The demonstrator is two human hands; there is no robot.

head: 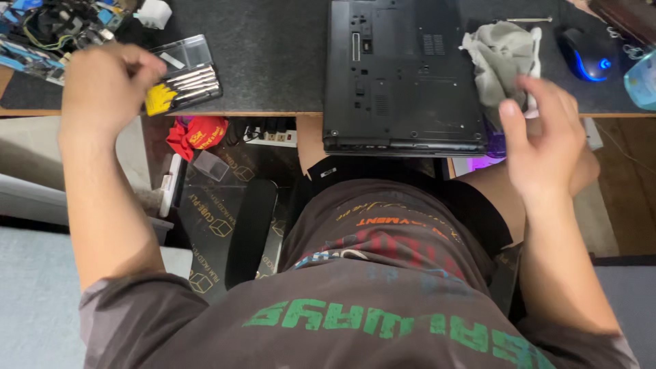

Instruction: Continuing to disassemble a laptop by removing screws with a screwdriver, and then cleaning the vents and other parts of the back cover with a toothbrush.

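Observation:
A black laptop (400, 75) lies upside down on the dark desk mat (273, 55), its underside facing up. My left hand (106, 82) hovers at a clear case of screwdrivers (188, 75) with yellow handles, fingers curled at the tools; whether it grips one is hidden. My right hand (547, 143) is raised near the laptop's right front corner, fingers spread, holding nothing. A crumpled grey cloth (502, 58) lies on the laptop's right edge, just beyond my right hand.
A black mouse (588, 55) with a blue light sits at the right. Circuit boards and wires (48, 31) crowd the far left corner. A power strip (273, 137) and a red bag (198, 133) lie below the desk edge.

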